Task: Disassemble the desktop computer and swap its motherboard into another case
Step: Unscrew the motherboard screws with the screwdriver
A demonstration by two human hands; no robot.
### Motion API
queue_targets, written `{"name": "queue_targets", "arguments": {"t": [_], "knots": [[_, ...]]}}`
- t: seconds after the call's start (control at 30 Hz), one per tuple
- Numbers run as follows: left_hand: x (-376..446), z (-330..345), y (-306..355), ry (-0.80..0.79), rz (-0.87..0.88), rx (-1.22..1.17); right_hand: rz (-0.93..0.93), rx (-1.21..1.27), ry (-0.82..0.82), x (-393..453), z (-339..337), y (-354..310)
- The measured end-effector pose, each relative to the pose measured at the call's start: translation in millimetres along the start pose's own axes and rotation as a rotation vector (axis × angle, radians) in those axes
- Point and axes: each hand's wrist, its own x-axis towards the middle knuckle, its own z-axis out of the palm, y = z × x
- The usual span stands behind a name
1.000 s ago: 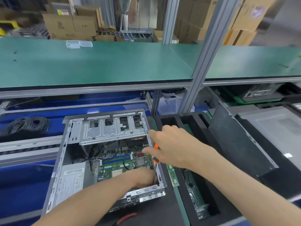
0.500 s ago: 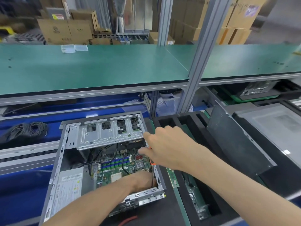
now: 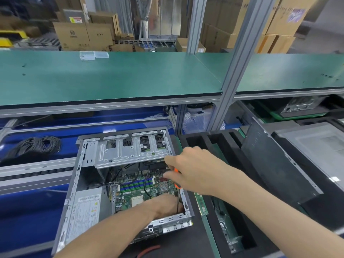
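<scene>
Still: right hand (image 3: 191, 170) grips screwdriver (image 3: 177, 185) | left hand (image 3: 165, 203) stays inside case (image 3: 74, 194)

Bare grey sheet-metal case (image 3: 119, 155), matt green benchtop (image 3: 111, 77), black foam tray (image 3: 229, 144)

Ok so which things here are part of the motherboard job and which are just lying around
In use:
open computer case
motherboard
orange-handled screwdriver, held by the right hand
left hand, down inside the case

Lying about:
coiled black cable
memory stick
clear plastic boxes
cardboard boxes
</scene>
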Motion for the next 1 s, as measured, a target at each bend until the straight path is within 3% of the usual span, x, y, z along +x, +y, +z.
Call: {"name": "queue_targets", "arguments": {"t": [0.27, 0.43, 0.67, 0.83, 1.0], "knots": [[3.4, 2.4, -7.1, -0.011, -0.013, 0.016, -0.137, 0.292, -0.153, -8.5, -9.8, -0.1], [6.7, 5.4, -15.8, -0.047, 0.008, 0.109, 0.037, -0.051, -0.005, -1.0, -3.6, 1.1], [3.6, 2.9, -15.7, -0.048, 0.033, 0.148, -0.132, 0.339, -0.228, -6.3, -13.1, 3.2], [13.3, 8.6, -23.2, -0.060, 0.044, 0.157, 0.007, -0.013, -0.016, -0.7, -4.6, -0.8], [12.1, 7.2, -20.9, -0.039, 0.069, 0.152, -0.122, 0.126, -0.073, 2.0, -2.5, -3.0]]}}
